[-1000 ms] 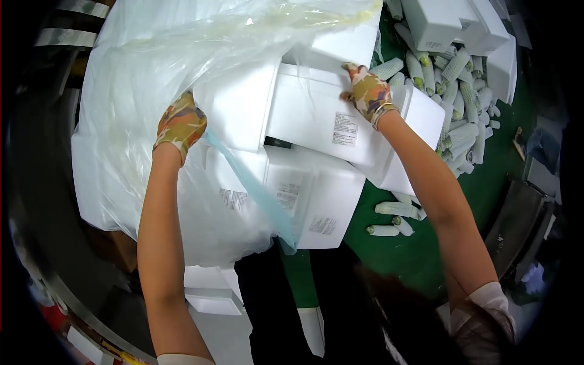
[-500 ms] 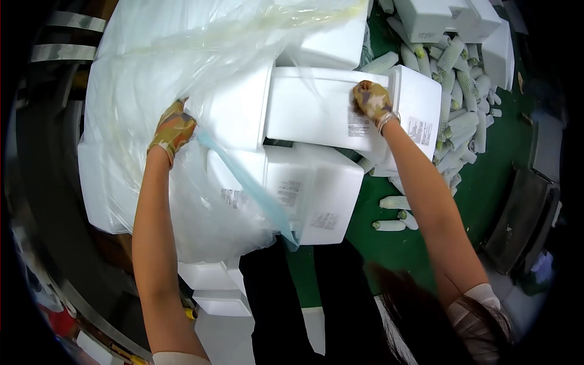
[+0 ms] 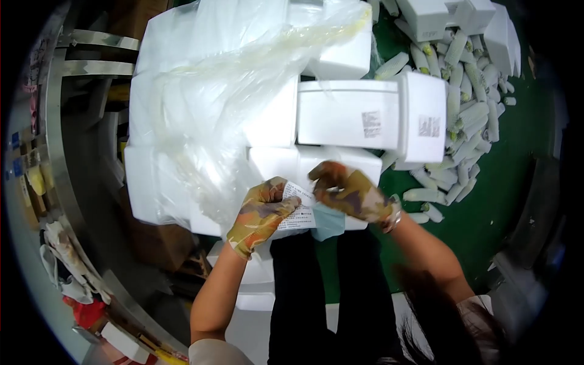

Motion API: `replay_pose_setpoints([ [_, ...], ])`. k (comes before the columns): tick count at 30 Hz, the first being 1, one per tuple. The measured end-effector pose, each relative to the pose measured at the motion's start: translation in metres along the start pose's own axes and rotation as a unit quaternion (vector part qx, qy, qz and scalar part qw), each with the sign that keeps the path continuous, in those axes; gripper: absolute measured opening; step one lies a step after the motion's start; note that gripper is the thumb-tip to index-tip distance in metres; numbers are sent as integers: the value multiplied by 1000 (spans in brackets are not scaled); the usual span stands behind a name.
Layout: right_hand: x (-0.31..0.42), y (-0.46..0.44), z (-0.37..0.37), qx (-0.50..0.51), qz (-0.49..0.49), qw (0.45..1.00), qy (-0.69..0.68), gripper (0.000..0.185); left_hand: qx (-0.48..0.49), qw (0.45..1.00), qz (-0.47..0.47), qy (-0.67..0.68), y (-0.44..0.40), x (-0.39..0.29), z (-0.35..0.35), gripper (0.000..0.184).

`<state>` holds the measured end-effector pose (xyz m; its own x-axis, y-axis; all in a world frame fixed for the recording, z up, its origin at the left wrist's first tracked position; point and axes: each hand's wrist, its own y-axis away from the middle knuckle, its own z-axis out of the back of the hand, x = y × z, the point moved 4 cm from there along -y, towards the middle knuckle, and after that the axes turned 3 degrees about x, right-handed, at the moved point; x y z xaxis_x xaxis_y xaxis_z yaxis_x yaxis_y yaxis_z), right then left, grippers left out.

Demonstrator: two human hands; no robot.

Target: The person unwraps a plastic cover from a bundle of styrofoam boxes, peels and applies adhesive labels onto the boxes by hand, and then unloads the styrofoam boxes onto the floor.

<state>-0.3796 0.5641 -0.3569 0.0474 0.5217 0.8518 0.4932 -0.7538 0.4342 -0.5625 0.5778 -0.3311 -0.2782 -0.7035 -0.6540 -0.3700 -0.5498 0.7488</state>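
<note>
My left hand (image 3: 261, 213), in a camouflage-patterned glove, pinches a white printed label (image 3: 298, 207) between thumb and fingers. Just right of the label is my right hand (image 3: 350, 191), gloved alike; its fingers are curled but apart, with nothing visible between them. A pale blue-green strip (image 3: 329, 222) hangs below the right hand, beside the label; whether they are joined I cannot tell. Behind both hands stand white foam boxes (image 3: 340, 112), one bearing a printed label (image 3: 371, 124). Clear plastic sheeting (image 3: 213, 115) drapes over the boxes on the left.
Several pale, net-wrapped, elongated pieces of produce (image 3: 465, 121) lie heaped on the green surface (image 3: 407, 255) at right. More white foam boxes (image 3: 423, 18) stand at the upper right. A metal rail (image 3: 79, 182) curves along the left, with shelves of goods beyond.
Both hands have left the boxes and plastic sheeting and come together nearer my body. A printed label is now in my left hand. The view has shifted somewhat.
</note>
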Motion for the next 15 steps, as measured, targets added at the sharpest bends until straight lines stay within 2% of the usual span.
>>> replay_pose_setpoints([
  [1,1,2,1,13,-70,997,-24,26,0,1000,9,-7,6,1,2,12],
  [3,9,10,1,20,-92,995,19,25,-92,989,44,104,17,4,10,9],
  [4,13,12,0,9,-108,994,28,27,-94,990,46,98,21,3,14,9],
  [5,14,18,-3,-57,-66,995,38,35,-92,990,49,98,25,0,17,9],
  [6,17,18,-10,-57,-64,996,33,35,-90,990,50,100,28,-1,19,9],
  [8,35,21,-23,-72,78,956,273,50,-90,992,43,83,33,-2,20,10],
  [10,35,26,-32,-71,69,965,242,52,-88,994,3,61,37,-10,22,11],
  [12,37,34,-38,-36,-170,971,167,37,-98,995,27,24,41,-17,31,10],
  [13,44,40,-41,-98,-89,961,244,20,-115,992,-16,45,43,-12,39,9],
  [14,39,47,-45,-102,-88,961,240,20,-130,988,-58,66,45,-15,44,9],
  [15,41,54,-46,-164,5,934,318,18,-137,980,-37,141,48,-19,47,10],
])
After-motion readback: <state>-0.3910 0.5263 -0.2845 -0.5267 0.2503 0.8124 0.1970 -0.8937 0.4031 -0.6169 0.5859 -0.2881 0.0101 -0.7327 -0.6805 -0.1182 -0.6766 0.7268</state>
